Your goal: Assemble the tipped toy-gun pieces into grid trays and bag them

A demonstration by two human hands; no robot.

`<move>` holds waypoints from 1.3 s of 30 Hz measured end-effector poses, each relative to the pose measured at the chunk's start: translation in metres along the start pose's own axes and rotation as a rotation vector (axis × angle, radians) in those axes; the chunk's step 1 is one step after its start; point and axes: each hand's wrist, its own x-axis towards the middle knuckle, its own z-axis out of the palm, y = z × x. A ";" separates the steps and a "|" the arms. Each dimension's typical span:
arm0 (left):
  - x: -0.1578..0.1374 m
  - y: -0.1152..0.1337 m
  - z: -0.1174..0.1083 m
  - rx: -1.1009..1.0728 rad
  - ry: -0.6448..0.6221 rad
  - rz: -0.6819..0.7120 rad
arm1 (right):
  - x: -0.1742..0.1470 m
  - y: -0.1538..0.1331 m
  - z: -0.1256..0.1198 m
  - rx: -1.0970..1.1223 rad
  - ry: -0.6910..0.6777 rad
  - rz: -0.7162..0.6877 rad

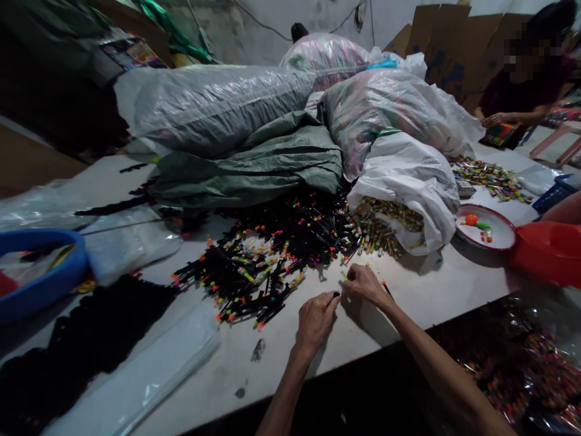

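My left hand [314, 320] is closed over the white table [290, 357], with the end of a small black plastic piece [336, 294] showing at its fingertips. Just to the right, my right hand [364, 283] is pinched low over the tabletop. A bit of yellow-green shows by its fingers, but what they hold is too small to make out. A thin black stick with an orange tip [387, 289] lies by my right wrist. In front of both hands spreads a pile of black sticks with bright coloured ends [267, 260].
Small patterned tubes [381, 221] spill from a white sack [408, 172]. Big stuffed bags [222, 103] rise behind. Right are an enamel plate [503, 242] and a red plastic container [551, 251]; left, a blue basin [75, 266] and clear plastic sleeves [149, 369]. Another person [521, 91] sits far right.
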 end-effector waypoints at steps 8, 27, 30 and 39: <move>-0.002 0.000 0.003 0.151 0.042 0.083 | -0.026 -0.015 -0.004 1.062 -0.126 0.001; -0.009 -0.002 -0.003 0.085 -0.038 0.141 | -0.026 0.006 -0.007 0.977 -0.303 -0.065; -0.013 -0.007 -0.003 -0.100 -0.113 0.136 | -0.026 0.010 -0.008 0.867 -0.398 -0.095; -0.008 -0.027 -0.029 -0.131 -0.106 0.043 | -0.003 0.013 -0.029 0.349 -0.365 -0.167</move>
